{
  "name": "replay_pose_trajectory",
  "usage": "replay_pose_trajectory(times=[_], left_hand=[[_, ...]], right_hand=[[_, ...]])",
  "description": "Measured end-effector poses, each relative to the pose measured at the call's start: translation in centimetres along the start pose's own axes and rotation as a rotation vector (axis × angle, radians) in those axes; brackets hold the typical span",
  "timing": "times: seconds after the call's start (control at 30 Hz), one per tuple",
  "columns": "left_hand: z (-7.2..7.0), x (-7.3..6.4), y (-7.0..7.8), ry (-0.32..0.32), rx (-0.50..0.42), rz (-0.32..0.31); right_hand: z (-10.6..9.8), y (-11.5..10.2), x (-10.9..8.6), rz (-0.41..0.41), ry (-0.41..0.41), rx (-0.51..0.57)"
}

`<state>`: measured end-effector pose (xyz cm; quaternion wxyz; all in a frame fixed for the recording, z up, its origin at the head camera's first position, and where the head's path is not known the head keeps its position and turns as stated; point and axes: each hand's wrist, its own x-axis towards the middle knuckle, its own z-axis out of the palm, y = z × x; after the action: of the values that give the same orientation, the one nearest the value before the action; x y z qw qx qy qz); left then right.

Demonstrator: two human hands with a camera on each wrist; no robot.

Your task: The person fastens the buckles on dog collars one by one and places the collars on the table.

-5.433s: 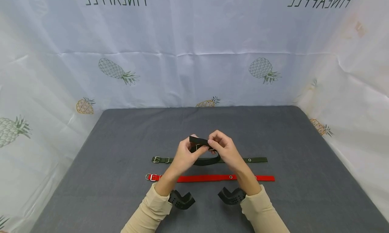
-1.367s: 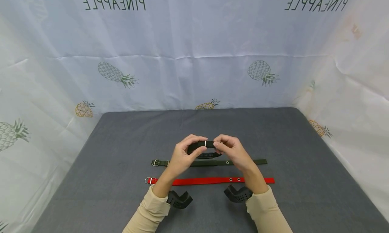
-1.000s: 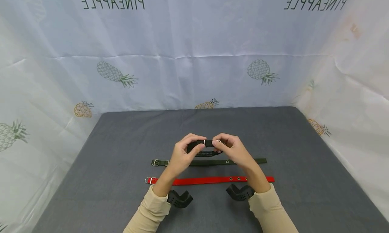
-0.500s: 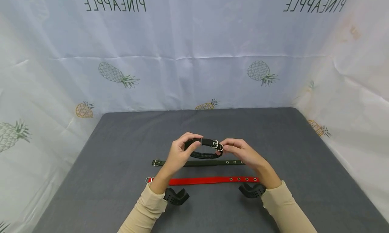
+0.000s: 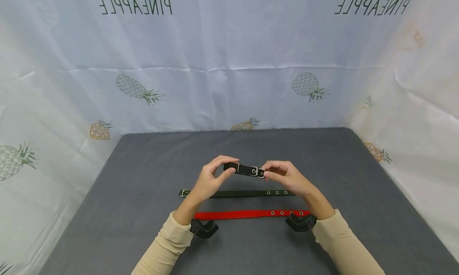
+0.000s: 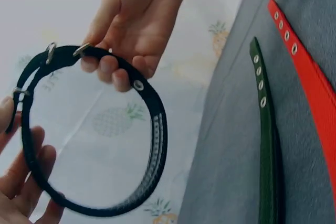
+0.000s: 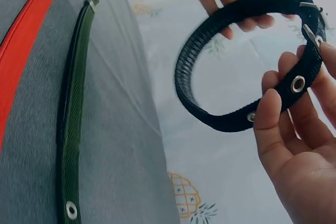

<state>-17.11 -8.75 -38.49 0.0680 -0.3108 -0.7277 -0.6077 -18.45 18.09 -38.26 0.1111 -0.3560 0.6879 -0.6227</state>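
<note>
On my head feed, a black collar (image 5: 246, 170) looped just below frame centre — left hand (image 5: 210, 177) pinching its left end, right hand (image 5: 289, 177) gripping the ringed right — green strap (image 5: 244, 194), red strap (image 5: 233, 215) lower down.

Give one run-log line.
left hand, right hand: hold black collar | state: closed loop, raised | on table: green collar, red collar

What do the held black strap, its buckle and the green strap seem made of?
Black strap: probably woven webbing, matte, with visible ribbing. Buckle: likely metal, silvery and glinting. Green strap: apparently woven webbing too, low sheen, with fine slanting ribs; fibre unclear.
</note>
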Motion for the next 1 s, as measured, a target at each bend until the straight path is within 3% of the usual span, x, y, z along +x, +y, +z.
replay_pose_trajectory(times=[0.3,0.57,1.0], left_hand=[[-1.3,-0.1,-0.8,0.054,0.096,-0.020],[-2.5,-0.7,-1.7,0.068,0.094,-0.055],[-4.4,-1.8,-2.5,0.054,0.173,-0.126]], right_hand=[[-0.6,0.6,0.1,-0.148,0.024,-0.093],[-1.3,1.7,-0.1,-0.195,0.143,-0.277],[-3.0,3.9,-0.8,-0.120,0.309,-0.490]])
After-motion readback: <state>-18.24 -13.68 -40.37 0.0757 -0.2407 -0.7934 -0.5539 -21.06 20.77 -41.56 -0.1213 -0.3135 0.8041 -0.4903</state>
